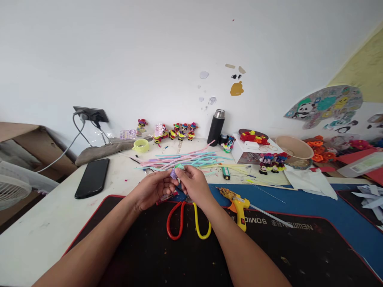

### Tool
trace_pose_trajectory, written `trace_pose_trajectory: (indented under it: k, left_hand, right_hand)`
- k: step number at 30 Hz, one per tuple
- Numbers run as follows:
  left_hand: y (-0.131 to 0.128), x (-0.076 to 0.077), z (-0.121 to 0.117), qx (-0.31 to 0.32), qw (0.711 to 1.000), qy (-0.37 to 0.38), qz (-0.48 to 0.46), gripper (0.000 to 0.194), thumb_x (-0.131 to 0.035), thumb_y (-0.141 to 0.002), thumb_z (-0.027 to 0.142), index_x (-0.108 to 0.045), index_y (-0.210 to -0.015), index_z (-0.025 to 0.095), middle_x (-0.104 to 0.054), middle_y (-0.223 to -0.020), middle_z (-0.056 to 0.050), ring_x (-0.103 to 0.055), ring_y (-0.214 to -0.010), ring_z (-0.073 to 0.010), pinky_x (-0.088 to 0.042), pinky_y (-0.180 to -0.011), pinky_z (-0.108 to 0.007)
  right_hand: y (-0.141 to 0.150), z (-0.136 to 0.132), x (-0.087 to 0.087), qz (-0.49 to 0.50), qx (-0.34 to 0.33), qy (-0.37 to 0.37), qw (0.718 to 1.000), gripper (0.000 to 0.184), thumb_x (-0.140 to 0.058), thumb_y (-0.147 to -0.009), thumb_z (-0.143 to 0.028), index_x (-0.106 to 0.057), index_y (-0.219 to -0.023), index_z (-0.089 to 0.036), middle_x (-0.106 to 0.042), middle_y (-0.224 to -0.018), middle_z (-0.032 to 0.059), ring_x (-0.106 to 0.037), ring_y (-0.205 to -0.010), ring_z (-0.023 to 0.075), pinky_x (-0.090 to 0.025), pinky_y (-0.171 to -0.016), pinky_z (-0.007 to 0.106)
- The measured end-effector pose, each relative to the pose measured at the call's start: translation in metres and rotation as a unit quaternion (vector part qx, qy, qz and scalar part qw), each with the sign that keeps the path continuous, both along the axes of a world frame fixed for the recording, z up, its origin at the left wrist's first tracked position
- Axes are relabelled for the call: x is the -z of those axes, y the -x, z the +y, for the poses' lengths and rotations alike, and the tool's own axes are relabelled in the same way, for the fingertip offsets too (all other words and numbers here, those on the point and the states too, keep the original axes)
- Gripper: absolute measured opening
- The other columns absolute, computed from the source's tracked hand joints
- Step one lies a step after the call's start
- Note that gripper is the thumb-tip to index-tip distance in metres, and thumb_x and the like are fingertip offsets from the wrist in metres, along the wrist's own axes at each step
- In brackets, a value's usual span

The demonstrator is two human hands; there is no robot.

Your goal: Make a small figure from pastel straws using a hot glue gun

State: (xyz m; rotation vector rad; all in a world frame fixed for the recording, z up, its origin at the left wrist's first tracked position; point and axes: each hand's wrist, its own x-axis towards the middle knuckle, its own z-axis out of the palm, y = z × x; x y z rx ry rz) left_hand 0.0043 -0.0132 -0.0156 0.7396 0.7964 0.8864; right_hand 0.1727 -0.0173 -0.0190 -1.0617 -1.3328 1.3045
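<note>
Between the fingertips of my left hand (154, 188) and my right hand (195, 184) is a small purple and green pipe-cleaner piece (173, 173). Both hands pinch it above the far part of the black mat; its exact shape is partly hidden by the fingers. Right below the hands lies a cutting tool (175, 227) with one red and one yellow looped handle, its jaws partly covered. A yellow glue gun (240, 206) rests to the right of my right hand. Beyond my fingers, pink, blue and purple pipe cleaners (194, 158) are spread in a loose pile.
The black mat (134, 247) covers the front of the table. A black phone (92, 178) lies at left, near a white fan (14, 185). Along the wall stand several pipe-cleaner figures (181, 132), a yellow tape roll (141, 146), a black thermos (216, 128) and a white box (239, 149).
</note>
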Motion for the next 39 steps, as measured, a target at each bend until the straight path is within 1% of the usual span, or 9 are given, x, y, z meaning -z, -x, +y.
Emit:
trace_pose_trajectory:
  k: [3,5,9,13,18,24,30,34,39]
  left_hand:
    - [-0.003,0.001,-0.002,0.009,0.997,-0.058,0.049,0.040,-0.077,-0.087,0.050,-0.076,-0.082,0.010,-0.076,-0.081,-0.014,-0.070,-0.064,-0.0174,-0.057,-0.058,-0.024]
    - [-0.004,-0.001,-0.004,-0.003,0.990,-0.114,0.085,0.044,-0.079,-0.084,0.055,-0.075,-0.092,0.012,-0.077,-0.084,-0.013,-0.072,-0.068,-0.0195,-0.059,-0.064,-0.028]
    - [-0.007,-0.007,-0.006,-0.046,0.966,-0.206,0.147,0.053,-0.088,-0.075,0.046,-0.068,-0.115,0.018,-0.074,-0.079,-0.003,-0.072,-0.071,-0.0212,-0.058,-0.067,-0.032]
    - [-0.010,-0.005,-0.006,-0.078,0.947,-0.253,0.179,0.046,-0.088,-0.075,0.042,-0.067,-0.110,0.019,-0.071,-0.080,-0.001,-0.069,-0.075,-0.0192,-0.057,-0.070,-0.030]
    - [-0.012,0.000,-0.008,-0.113,0.929,-0.284,0.210,0.040,-0.085,-0.079,0.042,-0.067,-0.106,0.019,-0.072,-0.091,-0.004,-0.068,-0.084,-0.0198,-0.056,-0.074,-0.030]
    - [-0.011,0.001,-0.008,-0.141,0.914,-0.293,0.241,0.037,-0.086,-0.076,0.043,-0.070,-0.099,0.019,-0.072,-0.085,-0.003,-0.068,-0.079,-0.0196,-0.053,-0.070,-0.028]
    - [-0.006,0.001,-0.005,-0.155,0.895,-0.319,0.270,0.034,-0.084,-0.079,0.042,-0.072,-0.103,0.020,-0.074,-0.084,-0.003,-0.068,-0.078,-0.0196,-0.054,-0.073,-0.029]
    - [-0.003,-0.004,-0.004,-0.147,0.902,-0.307,0.264,0.037,-0.086,-0.076,0.044,-0.073,-0.102,0.019,-0.073,-0.081,-0.002,-0.067,-0.076,-0.0193,-0.054,-0.072,-0.029]
    - [-0.002,-0.007,-0.003,-0.137,0.906,-0.301,0.264,0.039,-0.086,-0.075,0.046,-0.074,-0.100,0.019,-0.071,-0.078,-0.002,-0.064,-0.073,-0.0179,-0.052,-0.068,-0.028]
  right_hand:
    - [0.000,0.002,0.000,0.027,0.026,0.027,0.999,0.041,-0.073,-0.083,-0.057,-0.055,-0.075,-0.022,-0.046,-0.047,-0.0089,-0.039,-0.036,0.0088,-0.030,-0.037,0.022]
    - [0.000,0.002,-0.001,0.059,0.036,0.043,0.997,0.040,-0.075,-0.081,-0.056,-0.055,-0.076,-0.022,-0.044,-0.046,-0.0101,-0.036,-0.036,0.0083,-0.028,-0.037,0.023]
    - [0.001,0.002,-0.003,0.098,0.035,0.062,0.993,0.040,-0.076,-0.080,-0.056,-0.056,-0.078,-0.022,-0.042,-0.045,-0.0108,-0.034,-0.035,0.0079,-0.027,-0.038,0.023]
    - [0.001,0.001,-0.003,0.108,0.026,0.069,0.991,0.041,-0.077,-0.079,-0.056,-0.054,-0.079,-0.022,-0.041,-0.044,-0.0112,-0.034,-0.036,0.0079,-0.026,-0.038,0.022]
    - [0.004,-0.001,-0.002,0.106,0.026,0.070,0.992,0.039,-0.076,-0.080,-0.055,-0.054,-0.080,-0.022,-0.041,-0.045,-0.0116,-0.033,-0.037,0.0077,-0.026,-0.037,0.022]
    - [0.006,-0.002,-0.002,0.097,0.019,0.067,0.993,0.039,-0.073,-0.083,-0.055,-0.053,-0.080,-0.022,-0.042,-0.045,-0.0114,-0.035,-0.035,0.0079,-0.025,-0.038,0.022]
    - [0.004,-0.003,-0.004,0.103,-0.021,0.083,0.991,0.041,-0.073,-0.082,-0.059,-0.055,-0.084,-0.022,-0.047,-0.048,-0.0104,-0.037,-0.035,0.0075,-0.022,-0.036,0.021]
    - [0.002,-0.002,-0.007,0.117,-0.007,0.088,0.989,0.044,-0.071,-0.082,-0.062,-0.058,-0.092,-0.021,-0.049,-0.050,-0.0104,-0.037,-0.034,0.0070,-0.021,-0.036,0.020]
    - [-0.001,0.001,-0.006,0.114,0.008,0.084,0.990,0.043,-0.073,-0.080,-0.059,-0.060,-0.091,-0.020,-0.049,-0.049,-0.0106,-0.038,-0.034,0.0068,-0.022,-0.036,0.020]
